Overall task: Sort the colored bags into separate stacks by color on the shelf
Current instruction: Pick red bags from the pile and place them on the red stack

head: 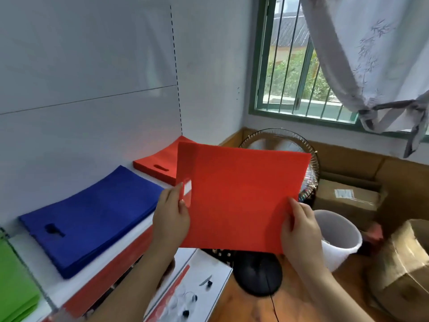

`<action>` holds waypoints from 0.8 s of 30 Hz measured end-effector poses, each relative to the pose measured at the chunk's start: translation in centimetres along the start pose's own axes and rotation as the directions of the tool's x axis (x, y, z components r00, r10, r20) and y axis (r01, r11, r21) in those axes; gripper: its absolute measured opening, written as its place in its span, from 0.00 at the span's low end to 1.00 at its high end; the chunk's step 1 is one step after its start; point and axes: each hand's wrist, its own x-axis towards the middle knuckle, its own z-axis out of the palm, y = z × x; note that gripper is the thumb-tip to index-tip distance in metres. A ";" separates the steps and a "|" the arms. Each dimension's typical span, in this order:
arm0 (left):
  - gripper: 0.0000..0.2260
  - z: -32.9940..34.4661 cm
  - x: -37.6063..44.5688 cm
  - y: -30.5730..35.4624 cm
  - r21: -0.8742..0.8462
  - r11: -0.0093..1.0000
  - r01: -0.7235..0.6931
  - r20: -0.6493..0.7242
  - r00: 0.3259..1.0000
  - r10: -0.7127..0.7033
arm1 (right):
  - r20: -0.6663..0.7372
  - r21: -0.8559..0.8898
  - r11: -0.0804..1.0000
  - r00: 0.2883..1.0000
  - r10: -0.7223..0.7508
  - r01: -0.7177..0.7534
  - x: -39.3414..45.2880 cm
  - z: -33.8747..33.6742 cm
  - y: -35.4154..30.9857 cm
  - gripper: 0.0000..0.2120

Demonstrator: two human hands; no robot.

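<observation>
From my head camera: I hold a flat red bag [241, 198] up in the air in front of the shelf [130, 231]. My left hand [170, 219] pinches its handle edge; my right hand [299, 231] grips its lower right corner. On the shelf lie a red stack [157, 165], a blue stack [90, 217] and a green stack [16, 284].

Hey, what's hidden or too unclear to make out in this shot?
- Red stack, head view: its right part is hidden behind the red bag held up by the left hand and right hand.
- Green stack: cut off by the left edge.
- Fan: mostly behind the held bag.
- Small items on the lower shelf: blurred.
</observation>
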 end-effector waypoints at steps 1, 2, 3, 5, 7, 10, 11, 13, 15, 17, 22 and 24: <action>0.21 0.7 1.2 -0.5 0.014 1.000 0.007 -0.014 1.000 -0.006 | 0.009 0.003 1.000 1.000 -0.012 0.012 1.6 1.2 0.2 0.24; 0.21 1.3 2.3 -1.0 0.025 1.000 0.017 -0.031 0.999 -0.016 | 0.017 0.002 1.000 1.000 -0.018 0.018 3.2 2.4 0.4 0.25; 0.21 2.0 3.6 -1.4 0.032 0.999 0.032 -0.052 0.998 -0.031 | 0.027 -0.002 1.000 0.999 -0.027 0.027 4.7 3.7 0.5 0.25; 0.21 3.4 6.2 -2.4 0.043 0.997 0.059 -0.095 0.994 -0.054 | 0.054 -0.002 0.997 0.996 -0.074 0.074 7.9 6.0 0.4 0.26; 0.21 4.6 8.9 -3.2 0.058 0.995 0.077 -0.132 0.989 -0.069 | 0.089 0.020 0.994 0.990 -0.108 0.107 11.5 8.1 0.1 0.27; 0.20 5.8 12.6 -4.4 0.079 0.991 0.106 -0.171 0.981 -0.091 | 0.115 0.049 0.986 0.980 -0.162 0.157 16.5 11.2 -0.7 0.27; 0.20 6.1 13.7 -4.7 0.094 0.989 0.112 -0.178 0.980 -0.094 | 0.117 0.065 0.982 0.976 -0.182 0.175 18.0 12.2 -0.9 0.27; 0.20 6.5 15.5 -5.4 0.121 0.981 0.150 -0.203 0.971 -0.123 | 0.141 0.104 0.977 0.970 -0.198 0.185 20.8 14.5 -1.4 0.26; 0.19 6.6 16.6 -6.2 0.159 0.968 0.192 -0.236 0.960 -0.152 | 0.178 0.150 0.972 0.962 -0.206 0.180 22.8 16.8 -1.8 0.25; 0.19 6.6 17.5 -7.0 0.209 0.951 0.229 -0.267 0.949 -0.170 | 0.208 0.199 0.960 0.949 -0.239 0.198 24.7 19.2 -2.4 0.24; 0.18 7.1 19.4 -8.6 0.322 0.860 0.396 -0.341 0.896 -0.285 | 0.332 0.288 0.922 0.876 -0.350 0.259 29.5 25.8 -4.0 0.24; 0.16 7.4 19.9 -8.9 0.358 0.818 0.451 -0.387 0.869 -0.309 | 0.383 0.321 0.902 0.831 -0.403 0.289 31.4 28.3 -4.8 0.24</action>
